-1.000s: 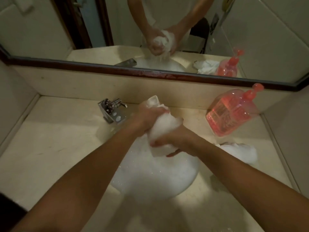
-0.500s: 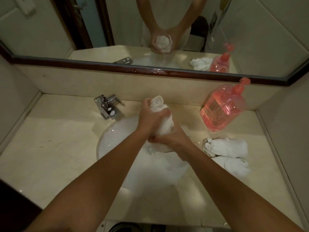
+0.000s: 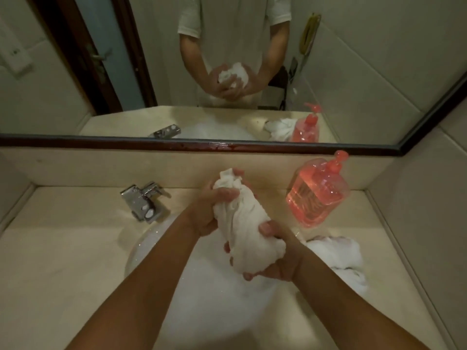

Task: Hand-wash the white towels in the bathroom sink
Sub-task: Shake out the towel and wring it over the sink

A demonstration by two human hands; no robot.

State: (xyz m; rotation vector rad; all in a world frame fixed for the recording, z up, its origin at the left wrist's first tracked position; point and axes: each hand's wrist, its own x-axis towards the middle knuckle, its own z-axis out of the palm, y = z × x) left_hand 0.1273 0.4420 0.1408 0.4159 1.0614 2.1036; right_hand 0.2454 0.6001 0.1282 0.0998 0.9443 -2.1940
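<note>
Over the sink (image 3: 141, 251), just above the suds: white towel (image 3: 242, 223) bunched into a thick roll, held clear of the water. Left hand (image 3: 212, 210) grips the far end, fingers (image 3: 225, 193) clamped round the cloth. Right hand (image 3: 278, 258) grips the near end, fingers curled under, thumb over. Both are tight on the cloth.

Handling, my read:
- Soaked cloth, so heavy for its bulk, fully limp and soapy-slick.
- It won't hold shape, and any unsupported part will sag and drip.
- Best hold is one fist at each end of the roll, twisting opposite ways.
- It isn't fragile, so a hard squeeze is fine.

Room around the sink:
- Right: second towel pile (image 3: 336, 253) on the worktop (image 3: 63, 248), at the rim. Can't tell if it overlaps the rim.
- Right-rear: pink soap bottle (image 3: 317, 193) stands near the right hand. A wide twist could knock it.
- Left-rear: faucet (image 3: 142, 200), near the left hand but apart.
- Left: widest stretch of worktop to swing into.
- Behind: low wall strip and mirror frame (image 3: 227, 146), close, so little reach forward.

Keep the twist over the basin so runoff lands in the suds, not on the worktop's front edge.
</note>
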